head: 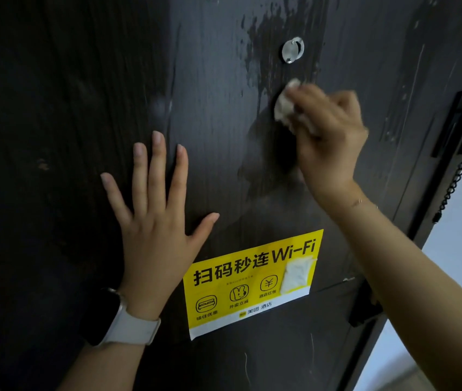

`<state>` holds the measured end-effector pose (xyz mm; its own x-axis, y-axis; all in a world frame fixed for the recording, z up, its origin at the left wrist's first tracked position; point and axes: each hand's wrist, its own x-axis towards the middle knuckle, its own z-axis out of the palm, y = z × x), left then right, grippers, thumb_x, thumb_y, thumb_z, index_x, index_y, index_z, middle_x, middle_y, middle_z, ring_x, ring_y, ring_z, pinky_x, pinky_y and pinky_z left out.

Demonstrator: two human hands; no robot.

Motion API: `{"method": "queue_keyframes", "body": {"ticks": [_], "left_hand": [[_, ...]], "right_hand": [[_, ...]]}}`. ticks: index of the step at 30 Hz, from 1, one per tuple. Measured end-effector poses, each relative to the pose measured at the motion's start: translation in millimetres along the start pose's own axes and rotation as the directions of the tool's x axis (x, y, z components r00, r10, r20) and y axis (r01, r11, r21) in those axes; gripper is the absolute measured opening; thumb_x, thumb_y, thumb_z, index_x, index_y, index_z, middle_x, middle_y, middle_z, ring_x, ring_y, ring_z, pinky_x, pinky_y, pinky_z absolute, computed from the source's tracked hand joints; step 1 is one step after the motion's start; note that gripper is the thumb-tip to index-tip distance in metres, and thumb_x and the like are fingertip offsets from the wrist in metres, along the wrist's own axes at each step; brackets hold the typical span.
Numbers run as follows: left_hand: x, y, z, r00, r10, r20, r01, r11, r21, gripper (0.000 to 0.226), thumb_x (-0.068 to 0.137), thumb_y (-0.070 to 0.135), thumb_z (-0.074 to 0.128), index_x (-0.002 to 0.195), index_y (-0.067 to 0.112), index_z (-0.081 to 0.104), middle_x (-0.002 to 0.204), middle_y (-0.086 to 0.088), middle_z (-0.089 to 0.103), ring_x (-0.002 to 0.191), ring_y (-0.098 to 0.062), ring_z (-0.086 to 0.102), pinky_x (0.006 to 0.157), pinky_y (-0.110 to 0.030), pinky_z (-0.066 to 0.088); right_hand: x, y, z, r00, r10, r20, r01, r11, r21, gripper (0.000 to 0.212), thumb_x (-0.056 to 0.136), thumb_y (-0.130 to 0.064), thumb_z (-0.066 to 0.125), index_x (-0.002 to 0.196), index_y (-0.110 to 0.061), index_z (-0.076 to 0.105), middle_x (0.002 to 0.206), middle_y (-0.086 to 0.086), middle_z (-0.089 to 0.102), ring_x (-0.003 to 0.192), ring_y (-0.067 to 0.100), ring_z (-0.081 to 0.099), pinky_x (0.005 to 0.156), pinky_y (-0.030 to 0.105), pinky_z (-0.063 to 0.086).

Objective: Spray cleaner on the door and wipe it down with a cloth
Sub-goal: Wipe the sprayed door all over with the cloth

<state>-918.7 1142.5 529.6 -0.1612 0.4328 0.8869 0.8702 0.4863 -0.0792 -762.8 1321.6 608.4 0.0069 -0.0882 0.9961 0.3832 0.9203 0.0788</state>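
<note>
Door [55,108] dark, wet-streaked around the peephole [293,50]. Just below the peephole — right hand [328,131], fingers curled round a balled cloth [283,106], pressed on to wipe. Lower left of the peephole — left hand [153,218], fingers spread flat, likely bracing.

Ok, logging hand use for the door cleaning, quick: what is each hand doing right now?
Left hand: open, fingers spread, pressed flat on the door.
Right hand: closed, gripping the cloth against the door below the peephole.

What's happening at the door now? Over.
Left hand flat on door. Right hand grips cloth, wiping below peephole. Nothing blocking.
</note>
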Motion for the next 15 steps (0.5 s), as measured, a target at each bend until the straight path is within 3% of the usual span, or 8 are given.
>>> {"method": "queue_keyframes", "body": {"ticks": [3,7,9,15], "left_hand": [[-0.8,-1.3,0.5,1.000,0.005,-0.005,-0.005,1.000,0.000,0.093,0.088,0.065,0.048,0.157,0.016,0.009,0.163,-0.012,-0.004,0.151,-0.030,-0.005,0.116,-0.060,-0.008],[-1.1,-0.7,0.5,1.000,0.002,-0.012,-0.002,1.000,-0.004,0.093,0.088,0.064,0.050,0.157,0.016,0.009,0.163,-0.012,-0.003,0.151,-0.030,-0.005,0.116,-0.060,-0.008],[-0.6,-0.2,0.2,1.000,0.000,-0.013,0.000,1.000,-0.001,0.094,0.087,0.064,0.051,0.157,0.015,0.010,0.163,-0.013,-0.002,0.151,-0.031,-0.004,0.116,-0.061,-0.007],[-0.7,-1.9,-1.7,1.000,0.006,0.004,-0.006,1.000,-0.030,0.093,0.087,0.062,0.052,0.156,0.015,0.012,0.163,-0.013,-0.001,0.151,-0.031,-0.003,0.116,-0.059,-0.008]], "right_hand": [[-4.2,-4.9,3.9,0.996,0.071,-0.046,-0.070,0.997,0.022,0.029,0.089,0.003,0.064,0.115,-0.009,0.071,0.119,0.001,0.069,0.082,0.020,0.048,0.080,0.019,0.042],[-70.0,-21.2,-12.7,0.991,-0.014,0.135,0.000,0.995,0.100,0.027,0.089,0.005,0.066,0.113,-0.004,0.071,0.119,0.007,0.068,0.083,0.017,0.047,0.083,0.018,0.040],[-62.6,-15.5,-14.5,0.984,-0.062,0.164,0.042,0.991,0.125,0.027,0.088,0.005,0.066,0.113,-0.004,0.071,0.118,0.006,0.068,0.082,0.019,0.048,0.082,0.020,0.040],[-5.1,2.2,3.2,0.985,0.144,-0.099,-0.137,0.988,0.075,0.025,0.090,-0.004,0.067,0.114,-0.009,0.072,0.116,0.004,0.071,0.084,0.022,0.054,0.081,0.021,0.045]]}}
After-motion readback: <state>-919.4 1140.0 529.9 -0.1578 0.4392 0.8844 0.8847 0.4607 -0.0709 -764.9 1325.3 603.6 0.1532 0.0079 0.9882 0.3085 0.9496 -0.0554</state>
